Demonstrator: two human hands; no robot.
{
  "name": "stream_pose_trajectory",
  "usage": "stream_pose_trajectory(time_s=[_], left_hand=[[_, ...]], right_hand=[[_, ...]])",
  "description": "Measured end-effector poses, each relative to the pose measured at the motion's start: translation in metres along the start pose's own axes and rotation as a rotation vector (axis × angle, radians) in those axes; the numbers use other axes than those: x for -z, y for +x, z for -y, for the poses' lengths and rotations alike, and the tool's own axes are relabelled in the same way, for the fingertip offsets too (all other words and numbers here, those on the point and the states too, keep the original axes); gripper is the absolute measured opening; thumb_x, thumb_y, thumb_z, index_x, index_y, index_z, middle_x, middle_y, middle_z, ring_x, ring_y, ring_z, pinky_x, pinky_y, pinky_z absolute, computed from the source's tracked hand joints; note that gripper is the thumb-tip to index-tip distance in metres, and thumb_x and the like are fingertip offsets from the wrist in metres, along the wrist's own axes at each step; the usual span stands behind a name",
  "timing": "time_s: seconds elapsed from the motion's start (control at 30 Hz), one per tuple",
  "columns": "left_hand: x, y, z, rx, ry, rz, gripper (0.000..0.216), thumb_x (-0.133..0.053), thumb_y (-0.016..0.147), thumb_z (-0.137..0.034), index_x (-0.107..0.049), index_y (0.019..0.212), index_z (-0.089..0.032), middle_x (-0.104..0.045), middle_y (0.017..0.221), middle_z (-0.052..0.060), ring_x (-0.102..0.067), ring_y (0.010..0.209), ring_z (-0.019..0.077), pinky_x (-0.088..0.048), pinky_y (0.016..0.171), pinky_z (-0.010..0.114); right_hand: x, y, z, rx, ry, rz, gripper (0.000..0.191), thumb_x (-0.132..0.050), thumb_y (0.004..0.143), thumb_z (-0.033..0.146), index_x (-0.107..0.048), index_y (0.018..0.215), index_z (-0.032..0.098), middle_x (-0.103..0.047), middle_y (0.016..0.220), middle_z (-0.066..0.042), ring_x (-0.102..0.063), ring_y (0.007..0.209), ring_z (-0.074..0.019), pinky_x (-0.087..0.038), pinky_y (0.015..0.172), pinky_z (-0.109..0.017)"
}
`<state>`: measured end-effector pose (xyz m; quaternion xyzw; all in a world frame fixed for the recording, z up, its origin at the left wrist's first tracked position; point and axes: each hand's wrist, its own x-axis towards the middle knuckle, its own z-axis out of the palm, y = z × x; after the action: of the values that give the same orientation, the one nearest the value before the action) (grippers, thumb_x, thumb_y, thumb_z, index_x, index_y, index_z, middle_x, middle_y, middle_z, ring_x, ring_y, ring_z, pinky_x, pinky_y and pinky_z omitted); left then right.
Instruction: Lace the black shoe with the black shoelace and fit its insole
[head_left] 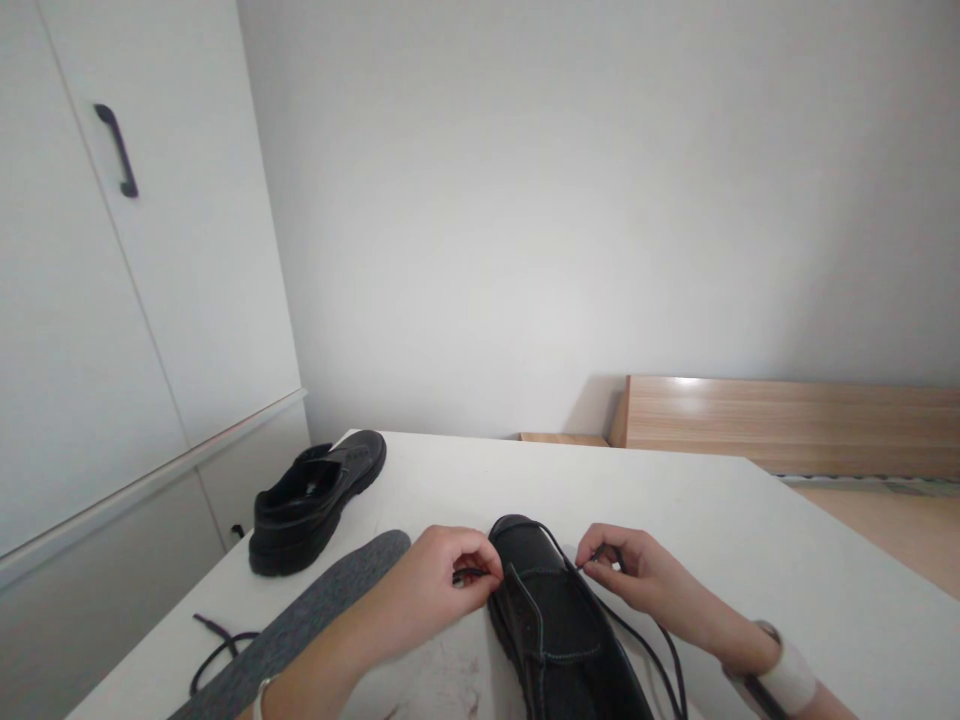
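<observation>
A black leather shoe (559,630) lies on the white table (750,540) right in front of me, toe pointing away. My left hand (442,580) is at the shoe's left side, fingers pinched on an end of the black shoelace (645,640). My right hand (634,575) is at the shoe's right side, thumb and forefinger pinched on the other part of the lace, which loops round the toe and trails back along the shoe's right side.
A second black shoe (315,500) stands at the table's far left corner. A grey insole (300,625) lies left of my left arm, with a loose black lace (217,645) beside it. White cupboard with a dark handle (116,150) at left; wooden bed frame (787,425) behind.
</observation>
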<state>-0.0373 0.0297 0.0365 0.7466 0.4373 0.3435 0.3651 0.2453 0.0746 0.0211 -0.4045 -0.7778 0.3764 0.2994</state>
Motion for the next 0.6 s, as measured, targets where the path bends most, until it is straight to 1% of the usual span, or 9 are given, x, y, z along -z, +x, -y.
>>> stream_pose_trajectory(time_s=[0.17,0.27,0.37,0.47,0.6], left_hand=[[-0.001,-0.001,-0.001,-0.014,0.024,-0.027,0.014,-0.059,0.077,-0.015,-0.073,0.079,-0.017,-0.074,0.078,0.004,-0.067,0.074,0.017,-0.05,0.069,0.025],[-0.001,-0.001,-0.005,-0.027,0.093,-0.053,0.015,-0.059,0.077,-0.014,-0.073,0.079,-0.017,-0.074,0.077,0.004,-0.065,0.071,0.0162,-0.048,0.066,0.024],[0.0,-0.001,-0.008,-0.051,0.152,-0.072,0.015,-0.059,0.078,-0.014,-0.074,0.08,-0.017,-0.073,0.076,0.003,-0.063,0.069,0.0155,-0.046,0.066,0.024],[0.001,-0.002,-0.011,-0.063,0.176,-0.064,0.015,-0.059,0.079,-0.014,-0.074,0.081,-0.017,-0.072,0.076,0.003,-0.063,0.07,0.0154,-0.046,0.066,0.024],[0.003,-0.002,-0.011,-0.063,0.217,-0.053,0.015,-0.059,0.078,-0.013,-0.074,0.081,-0.017,-0.072,0.076,0.003,-0.062,0.07,0.0154,-0.045,0.067,0.024]], right_hand=[[-0.006,0.0,0.002,-0.009,0.027,0.025,0.03,-0.06,0.09,0.048,-0.065,0.087,0.018,-0.059,0.072,-0.001,-0.051,0.067,-0.0156,-0.038,0.06,-0.028],[-0.01,-0.001,0.008,-0.003,-0.01,0.001,0.028,-0.058,0.091,0.046,-0.064,0.088,0.019,-0.061,0.077,-0.003,-0.053,0.072,-0.0171,-0.04,0.063,-0.029],[-0.012,-0.001,0.013,0.039,-0.087,-0.027,0.023,-0.056,0.092,0.041,-0.063,0.088,0.019,-0.062,0.08,-0.003,-0.054,0.073,-0.0175,-0.042,0.066,-0.03],[-0.011,-0.002,0.018,0.084,-0.124,-0.037,0.02,-0.055,0.092,0.037,-0.062,0.086,0.02,-0.063,0.081,-0.003,-0.055,0.073,-0.0176,-0.043,0.068,-0.031],[-0.009,-0.004,0.021,0.089,-0.134,-0.031,0.018,-0.055,0.092,0.035,-0.062,0.085,0.02,-0.063,0.08,-0.003,-0.056,0.075,-0.0183,-0.044,0.07,-0.031]])
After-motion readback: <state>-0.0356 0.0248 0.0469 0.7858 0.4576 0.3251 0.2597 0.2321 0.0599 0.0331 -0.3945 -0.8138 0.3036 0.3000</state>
